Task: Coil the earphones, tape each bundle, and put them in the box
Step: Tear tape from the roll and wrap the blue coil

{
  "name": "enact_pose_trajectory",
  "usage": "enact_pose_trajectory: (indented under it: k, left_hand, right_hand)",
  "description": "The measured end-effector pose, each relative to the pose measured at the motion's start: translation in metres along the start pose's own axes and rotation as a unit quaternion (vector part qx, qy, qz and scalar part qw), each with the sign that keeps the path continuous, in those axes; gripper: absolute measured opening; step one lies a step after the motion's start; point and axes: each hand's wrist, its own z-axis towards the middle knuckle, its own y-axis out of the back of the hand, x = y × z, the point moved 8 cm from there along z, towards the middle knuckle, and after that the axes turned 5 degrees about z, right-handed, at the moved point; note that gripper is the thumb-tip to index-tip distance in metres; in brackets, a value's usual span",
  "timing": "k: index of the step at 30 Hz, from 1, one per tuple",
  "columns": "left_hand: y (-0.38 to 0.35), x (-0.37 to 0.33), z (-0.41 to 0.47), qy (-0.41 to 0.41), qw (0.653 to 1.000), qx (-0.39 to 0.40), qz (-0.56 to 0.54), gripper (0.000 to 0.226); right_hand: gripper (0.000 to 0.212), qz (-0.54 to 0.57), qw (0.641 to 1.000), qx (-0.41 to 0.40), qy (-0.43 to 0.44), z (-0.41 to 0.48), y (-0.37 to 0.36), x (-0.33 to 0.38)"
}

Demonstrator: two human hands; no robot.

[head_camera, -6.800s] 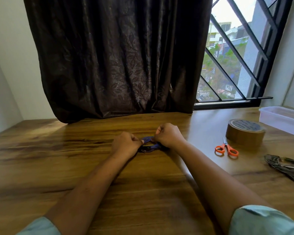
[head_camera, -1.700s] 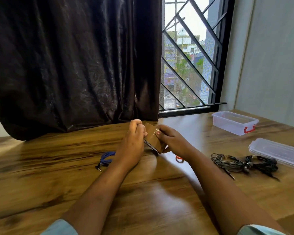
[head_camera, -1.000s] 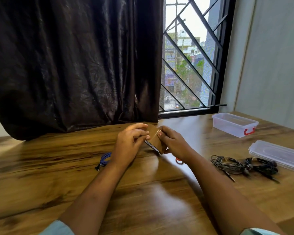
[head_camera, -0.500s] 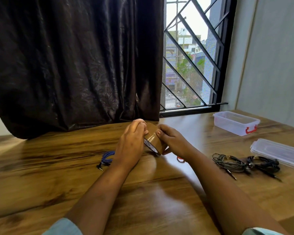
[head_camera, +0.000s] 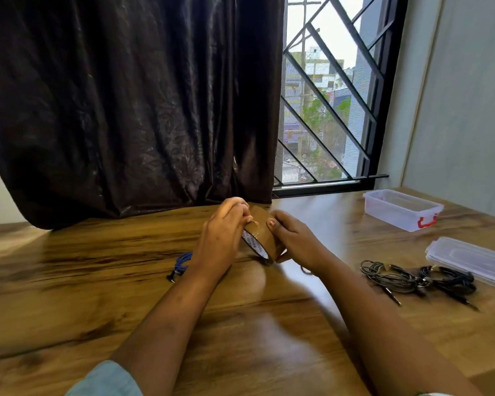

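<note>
A brown tape roll is held on edge just above the wooden table, between both hands. My right hand grips its right side with the thumb on top. My left hand pinches at the roll's upper rim, where a loose tape end seems to lift. A coiled blue earphone lies on the table, partly hidden behind my left wrist. Two tangled dark earphones lie to the right. The clear plastic box with a red clasp stands open at the back right.
The box's clear lid lies flat at the right edge, beside the dark earphones. A bit of the scissors' handle shows under my right wrist. A dark curtain hangs along the table's far edge, with a barred window beside it.
Earlier both hands worked the blue earphone coil; it now lies on the table. Both hands hold the tape roll, and my left fingers have shifted along its upper rim in the last second.
</note>
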Motion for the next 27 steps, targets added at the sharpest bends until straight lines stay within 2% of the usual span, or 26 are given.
enact_pose_trajectory:
  k: [5, 11, 14, 16, 19, 24, 27]
  left_hand:
    - [0.002, 0.015, 0.002, 0.043, 0.995, 0.001, -0.091, 0.01]
    - [-0.009, 0.021, 0.0, 0.061, 0.989, 0.047, -0.127, 0.028]
    - [-0.008, 0.024, 0.002, 0.062, 0.989, 0.03, -0.133, 0.016]
    - [-0.006, 0.022, 0.004, 0.063, 0.99, 0.025, -0.12, 0.005]
    - [-0.009, 0.016, 0.002, 0.04, 0.996, 0.041, -0.063, 0.002]
    - [-0.007, 0.006, 0.0, 0.007, 0.999, 0.032, 0.017, 0.02]
    - [-0.001, 0.002, 0.0, -0.008, 0.999, 0.032, 0.044, 0.018]
  right_hand:
    - [0.021, 0.037, 0.999, 0.011, -0.01, -0.001, 0.005, -0.004]
    - [0.024, 0.048, 0.999, 0.001, -0.011, 0.0, 0.008, -0.006]
    - [0.025, 0.042, 0.999, 0.0, -0.008, -0.001, 0.009, -0.005]
    - [0.025, 0.037, 0.999, -0.001, -0.005, -0.001, 0.008, -0.005]
    - [0.025, 0.037, 0.999, 0.001, -0.002, 0.0, 0.008, -0.005]
    - [0.027, 0.045, 0.999, 0.012, 0.0, -0.001, 0.007, -0.003]
    - [0.029, 0.044, 0.999, 0.008, 0.004, -0.001, 0.008, -0.003]
